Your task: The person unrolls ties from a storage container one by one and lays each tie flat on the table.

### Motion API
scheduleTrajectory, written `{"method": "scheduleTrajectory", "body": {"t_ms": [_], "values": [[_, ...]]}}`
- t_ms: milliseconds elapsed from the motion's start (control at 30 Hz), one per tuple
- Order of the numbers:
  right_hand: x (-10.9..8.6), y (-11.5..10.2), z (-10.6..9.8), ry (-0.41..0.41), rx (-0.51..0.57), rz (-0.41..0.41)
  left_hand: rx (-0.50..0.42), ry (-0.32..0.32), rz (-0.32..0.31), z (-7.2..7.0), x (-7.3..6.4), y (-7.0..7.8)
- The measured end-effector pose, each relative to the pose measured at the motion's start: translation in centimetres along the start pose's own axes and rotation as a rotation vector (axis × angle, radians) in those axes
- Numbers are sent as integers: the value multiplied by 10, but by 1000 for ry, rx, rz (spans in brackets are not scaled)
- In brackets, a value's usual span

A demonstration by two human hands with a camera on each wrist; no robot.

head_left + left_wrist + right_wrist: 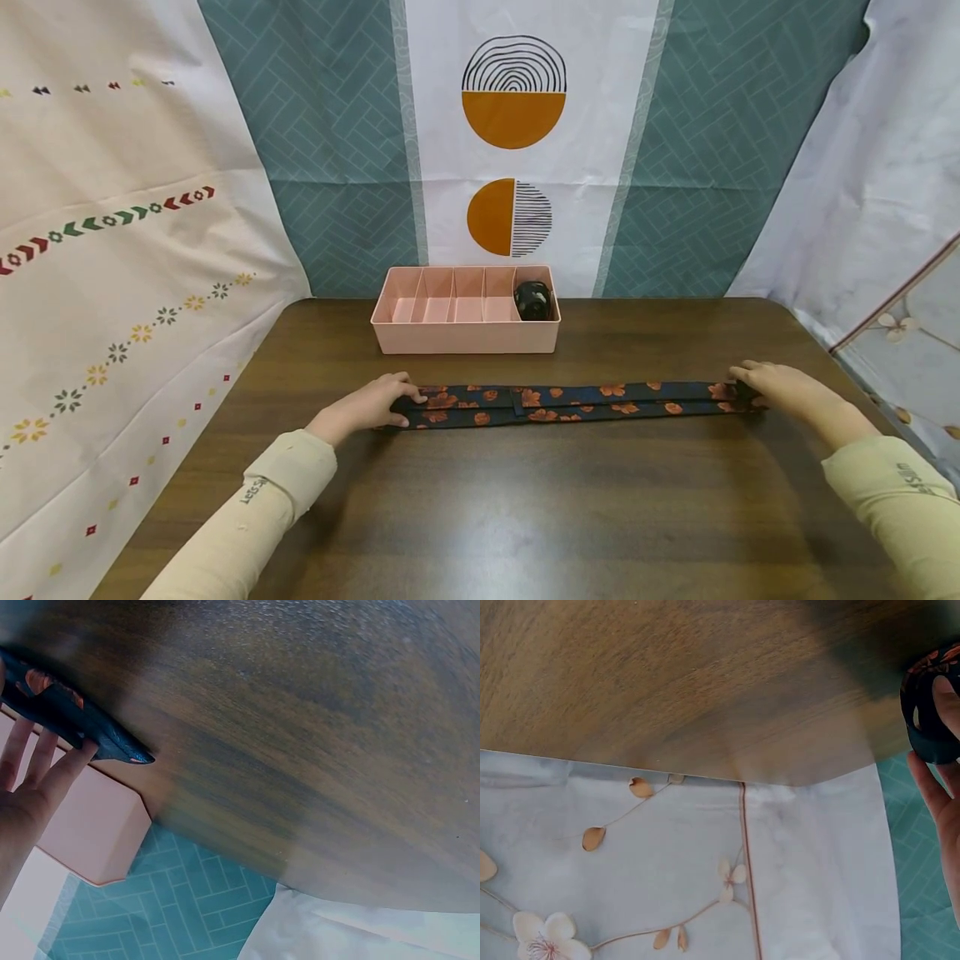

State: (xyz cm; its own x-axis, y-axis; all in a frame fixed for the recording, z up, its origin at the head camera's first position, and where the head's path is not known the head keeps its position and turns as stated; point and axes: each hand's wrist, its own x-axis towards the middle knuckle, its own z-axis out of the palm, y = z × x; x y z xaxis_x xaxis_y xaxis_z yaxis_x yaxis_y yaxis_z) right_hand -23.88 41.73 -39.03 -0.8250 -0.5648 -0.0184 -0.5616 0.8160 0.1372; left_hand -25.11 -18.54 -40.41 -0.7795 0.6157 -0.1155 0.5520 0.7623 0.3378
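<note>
A long, flat, dark navy fabric necktie point(577, 414) with orange leaf and flower print is lying crosswise on the brown wood-grain table point(480, 508), its two layers running side by side; a short dark band is crossing it left of its middle; the left hand point(375, 406) is gripping the left end, thumb at the near edge and fingers at the far edge, the gap between them narrow and filled with fabric; in the left wrist view its fingertips are touching the cloth's edge, while most of its thumb is falling outside the picture; the right hand point(783, 390) is pinching the right end, which in the right wrist view is curving into a loop, with the thumb pressing on one side and the fingers supporting the other.

Beyond the necktie, a pale pink rectangular box point(465, 338) with five compartments is standing near the table's far edge; a dark, rounded, patterned bundle point(532, 301) is sitting in its rightmost compartment; pale yellow sleeves point(294, 473) with dark lettering are covering both forearms; behind the table, a teal and white cloth point(337, 125) with orange and black circle motifs is hanging; a cream patterned cloth point(142, 275) is hanging on the left, a white floral one on the right.
</note>
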Motion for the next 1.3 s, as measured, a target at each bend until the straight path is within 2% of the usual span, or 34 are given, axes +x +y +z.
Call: {"method": "scheduleTrajectory", "body": {"t_ms": [200, 433, 700, 900, 1133, 1300], "values": [[-2, 0, 0, 42, -31, 2, 6, 1, 3, 0, 0, 0], [-7, 1, 1, 7, -16, 53, 5, 1, 3, 0, 0, 1], [-9, 3, 3, 58, -52, -5, -6, 2, 0, 0, 1, 0], [-9, 5, 2, 35, -59, -4, -2, 10, 8, 1, 0, -1], [-10, 9, 3, 59, -47, -8, -4, 8, 7, 1, 0, -2], [-13, 10, 3, 62, -79, 12, -4, 9, 5, 1, 0, -1]]}}
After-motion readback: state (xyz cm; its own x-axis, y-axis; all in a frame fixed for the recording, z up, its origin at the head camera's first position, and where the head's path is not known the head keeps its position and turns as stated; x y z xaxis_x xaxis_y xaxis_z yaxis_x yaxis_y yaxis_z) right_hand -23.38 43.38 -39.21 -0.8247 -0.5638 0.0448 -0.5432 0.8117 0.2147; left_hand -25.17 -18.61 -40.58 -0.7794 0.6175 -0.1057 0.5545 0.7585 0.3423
